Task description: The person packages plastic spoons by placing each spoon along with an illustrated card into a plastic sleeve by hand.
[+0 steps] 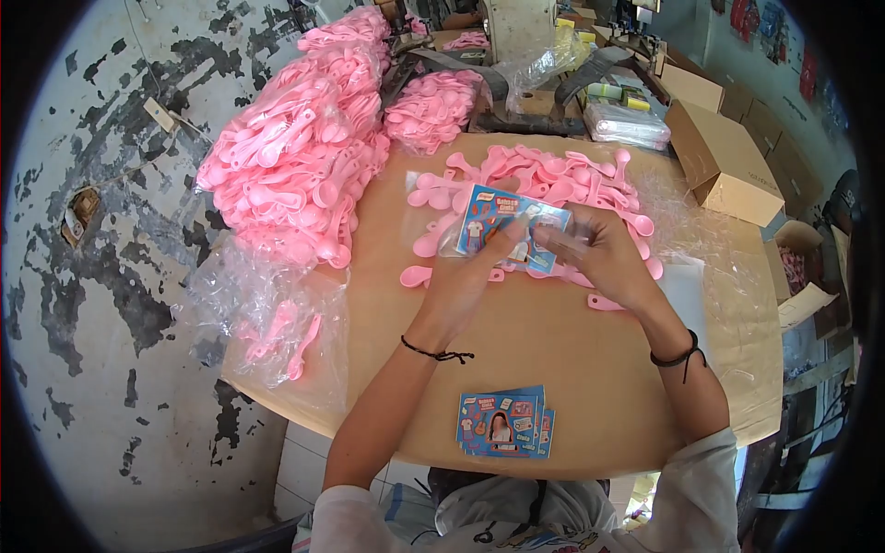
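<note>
My left hand (470,276) grips a blue printed card (479,217) in a clear plastic sleeve, its thumb across the front. At the card's right end is my right hand (604,253), fingers bent and pinched together against the sleeve, slightly blurred. Behind and below the card lies a loose spread of pink plastic spoons (525,166) on the brown table. Nearer to me, a small stack of similar blue cards (504,424) lies by the table's front edge.
A tall heap of bagged pink spoons (286,138) stands at the left, above a clear bag with a few spoons (293,346). A smaller bag of spoons (430,111) is behind. Cardboard boxes (724,161) and plastic packs (627,126) stand at the back right.
</note>
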A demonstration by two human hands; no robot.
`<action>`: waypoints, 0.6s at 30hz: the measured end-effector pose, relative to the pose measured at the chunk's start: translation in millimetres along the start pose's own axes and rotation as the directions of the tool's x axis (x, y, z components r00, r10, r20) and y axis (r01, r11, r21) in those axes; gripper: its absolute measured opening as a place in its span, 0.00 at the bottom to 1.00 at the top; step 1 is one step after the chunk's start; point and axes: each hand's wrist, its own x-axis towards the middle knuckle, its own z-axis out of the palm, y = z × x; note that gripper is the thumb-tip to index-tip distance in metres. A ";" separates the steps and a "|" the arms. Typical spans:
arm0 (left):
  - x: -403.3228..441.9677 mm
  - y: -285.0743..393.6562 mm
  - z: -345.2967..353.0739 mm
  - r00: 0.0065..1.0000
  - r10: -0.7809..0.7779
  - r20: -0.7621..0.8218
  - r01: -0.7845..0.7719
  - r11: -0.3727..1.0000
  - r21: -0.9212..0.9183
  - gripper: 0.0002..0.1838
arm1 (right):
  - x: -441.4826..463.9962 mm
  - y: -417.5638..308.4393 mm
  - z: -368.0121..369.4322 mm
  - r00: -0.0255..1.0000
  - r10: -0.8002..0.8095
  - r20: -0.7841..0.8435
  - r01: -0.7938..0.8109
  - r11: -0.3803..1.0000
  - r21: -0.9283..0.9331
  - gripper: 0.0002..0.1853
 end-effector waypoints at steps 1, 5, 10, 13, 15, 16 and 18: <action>0.8 -1.3 -7.0 0.997 -0.066 0.033 0.069 0.993 -0.095 0.21 | -0.4 -0.7 1.4 0.999 0.024 -0.024 -0.024 1.000 -0.015 0.12; 1.6 10.2 -3.5 0.994 -0.033 0.104 0.068 0.932 -0.356 0.22 | -3.8 -21.0 4.4 1.000 0.022 0.016 -0.023 0.997 0.075 0.11; -17.2 -1.9 -10.8 0.954 0.066 0.293 -0.084 0.995 0.049 0.23 | -6.8 -0.4 7.3 0.996 -0.071 0.051 0.071 0.997 0.004 0.11; -10.1 -0.8 -18.7 0.963 0.098 0.250 -0.095 0.995 -0.023 0.22 | -5.0 -2.8 0.0 0.962 -0.023 0.273 0.047 0.995 -0.083 0.10; 0.3 3.5 -25.3 0.986 0.106 0.128 -0.070 0.963 -0.260 0.22 | -0.4 -7.9 -11.7 0.965 0.078 0.251 0.073 0.837 -0.543 0.10; 2.6 4.9 -27.9 0.982 0.141 0.129 -0.104 0.961 -0.258 0.23 | -0.1 -7.3 -18.0 0.966 0.124 0.225 0.083 0.678 -0.731 0.10; 6.6 6.7 -30.1 0.967 0.216 0.133 -0.177 0.950 -0.257 0.24 | -4.2 17.9 -20.9 0.962 0.202 0.183 0.037 0.570 -0.821 0.11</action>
